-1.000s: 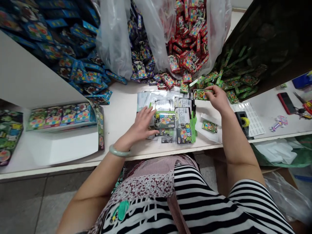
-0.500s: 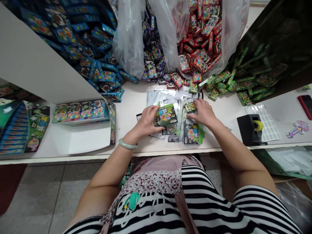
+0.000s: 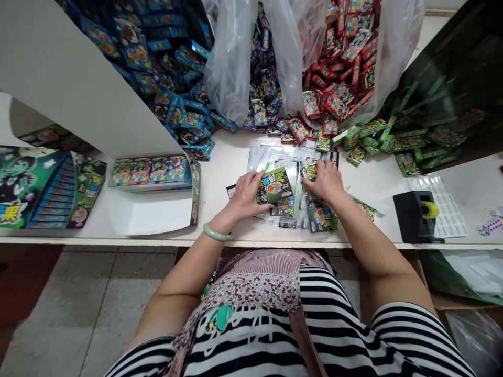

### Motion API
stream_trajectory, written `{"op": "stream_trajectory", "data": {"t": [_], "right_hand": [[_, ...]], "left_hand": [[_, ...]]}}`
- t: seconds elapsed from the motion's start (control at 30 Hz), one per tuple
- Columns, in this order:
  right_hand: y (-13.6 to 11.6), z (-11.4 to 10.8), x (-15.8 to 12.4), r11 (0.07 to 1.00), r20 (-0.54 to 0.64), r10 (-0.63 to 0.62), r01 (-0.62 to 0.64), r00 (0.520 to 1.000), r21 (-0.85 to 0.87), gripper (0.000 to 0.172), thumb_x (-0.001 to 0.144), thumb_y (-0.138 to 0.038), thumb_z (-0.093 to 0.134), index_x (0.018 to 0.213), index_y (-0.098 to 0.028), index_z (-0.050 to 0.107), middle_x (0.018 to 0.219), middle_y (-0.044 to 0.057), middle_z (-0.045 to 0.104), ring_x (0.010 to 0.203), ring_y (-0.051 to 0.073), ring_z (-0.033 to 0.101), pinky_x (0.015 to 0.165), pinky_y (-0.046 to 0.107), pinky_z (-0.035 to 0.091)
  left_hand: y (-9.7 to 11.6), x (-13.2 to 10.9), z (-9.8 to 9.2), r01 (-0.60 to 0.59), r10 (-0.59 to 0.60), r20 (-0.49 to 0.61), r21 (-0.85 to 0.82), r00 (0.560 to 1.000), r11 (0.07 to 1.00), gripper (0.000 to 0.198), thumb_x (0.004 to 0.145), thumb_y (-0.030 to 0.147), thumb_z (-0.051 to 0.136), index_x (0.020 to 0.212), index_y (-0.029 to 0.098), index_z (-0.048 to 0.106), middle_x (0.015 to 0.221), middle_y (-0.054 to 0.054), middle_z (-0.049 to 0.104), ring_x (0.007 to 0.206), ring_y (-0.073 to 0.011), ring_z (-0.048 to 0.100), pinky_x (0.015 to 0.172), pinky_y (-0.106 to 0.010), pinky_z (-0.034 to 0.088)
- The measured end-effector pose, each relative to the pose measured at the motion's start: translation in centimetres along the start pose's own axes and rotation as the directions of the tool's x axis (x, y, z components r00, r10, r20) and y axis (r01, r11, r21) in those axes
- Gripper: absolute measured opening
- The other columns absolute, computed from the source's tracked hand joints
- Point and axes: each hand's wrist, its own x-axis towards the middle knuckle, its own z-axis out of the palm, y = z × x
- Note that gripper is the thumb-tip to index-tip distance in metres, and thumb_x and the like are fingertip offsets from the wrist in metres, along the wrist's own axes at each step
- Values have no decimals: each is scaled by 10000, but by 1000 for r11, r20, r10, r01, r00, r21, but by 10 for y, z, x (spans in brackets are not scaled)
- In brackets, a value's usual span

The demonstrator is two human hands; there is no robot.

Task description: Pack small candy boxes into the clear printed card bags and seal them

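Note:
My left hand (image 3: pixel 247 198), with a pale green bangle at its wrist, grips the left side of a flat black-and-green printed packet (image 3: pixel 278 186). That packet is tilted above a loose pile of clear plastic sleeves (image 3: pixel 257 157) and printed cards. Fingers and thumb of my right hand (image 3: pixel 328 180) close round a small green candy box (image 3: pixel 309 172), partly covered by the hand. Just below the right hand, another black printed packet (image 3: pixel 320 215) with a green edge lies on the pile.
Blue boxes (image 3: pixel 188 120) spill out at the left, red boxes (image 3: pixel 338 99) from a plastic bag, green boxes (image 3: pixel 408 141) at the right. A display tray (image 3: pixel 157 214) stands left, a tape dispenser (image 3: pixel 414 214) right. The table's front edge (image 3: pixel 157 242) runs close to me.
The view has swung left, so everything sits further right in the picture. My right thumb has closed in on the small green box. The left hand keeps its packet.

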Motion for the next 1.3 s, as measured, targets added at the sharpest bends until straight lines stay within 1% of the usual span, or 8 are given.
{"op": "stream_trajectory", "data": {"t": [0.23, 0.37, 0.43, 0.7, 0.9, 1.07, 1.2, 1.3], "right_hand": [[17, -15, -11, 974, -39, -164, 168, 986, 151, 671, 799, -339, 653, 1425, -146, 507, 1419, 220, 536, 1318, 388, 503, 1102, 544, 405], [15, -46, -30, 792, -214, -527, 567, 822, 226, 739, 781, -324, 667, 1469, -208, 425, 1481, 162, 477, 1399, 352, 418, 1155, 563, 362], [10, -60, -38, 727, -165, -640, 661, 751, 187, 725, 779, -299, 677, 1463, -239, 442, 1495, 152, 456, 1402, 363, 405, 1144, 593, 365], [-1, -73, -40, 654, 167, -756, 730, 633, 196, 649, 772, -216, 690, 1401, -276, 541, 1534, 115, 449, 1416, 362, 406, 1147, 609, 377], [-8, -66, -38, 665, 95, -725, 658, 682, 354, 752, 808, -276, 716, 1495, -287, 411, 1584, 119, 357, 1447, 339, 392, 1150, 559, 414], [-16, -62, -45, 680, -47, -675, 645, 736, 348, 536, 914, -354, 614, 1421, -240, 485, 1371, 134, 590, 1385, 333, 463, 1189, 610, 311], [-20, -59, -42, 697, 26, -654, 588, 756, 410, 446, 967, -318, 525, 1412, -322, 486, 1351, 44, 661, 1481, 299, 370, 1220, 663, 158], [-25, -57, -32, 694, 87, -600, 464, 795, 550, 406, 962, -354, 536, 1364, -298, 540, 1266, 52, 711, 1334, 292, 550, 1181, 624, 289]], "left_hand": [[-10, -10, -3, 1, -2, -22, -40, 1000, 999, 1027, 695, 472, 825, 1522, 212, 273, 1385, -162, 443, 1308, -368, 457, 1122, -558, 410], [-9, -11, -4, -43, 43, -7, -46, 999, 998, 1031, 710, 454, 809, 1542, 230, 242, 1402, -156, 429, 1307, -365, 453, 1132, -558, 400], [-7, -10, -6, -86, 85, -22, -42, 996, 995, 1032, 717, 462, 801, 1549, 221, 238, 1397, -159, 427, 1304, -365, 451, 1132, -550, 400], [6, -9, -13, -181, 182, 53, -30, 982, 983, 1043, 724, 534, 793, 1560, 226, 250, 1404, -159, 449, 1298, -368, 452, 1128, -539, 393], [10, -12, -9, -131, 133, 23, -78, 991, 988, 1032, 710, 530, 808, 1543, 234, 275, 1390, -149, 454, 1299, -356, 460, 1119, -535, 421], [7, -15, -9, -77, 74, -40, -76, 996, 994, 1008, 712, 545, 801, 1528, 235, 296, 1379, -145, 457, 1286, -349, 463, 1115, -540, 425], [3, -18, -6, -83, 75, -81, -92, 994, 992, 990, 721, 551, 797, 1521, 236, 306, 1350, -142, 477, 1254, -342, 485, 1086, -538, 447], [1, -21, -4, -73, 65, -93, -77, 993, 994, 977, 724, 547, 799, 1518, 245, 316, 1337, -139, 491, 1238, -341, 494, 1066, -531, 460]]}}
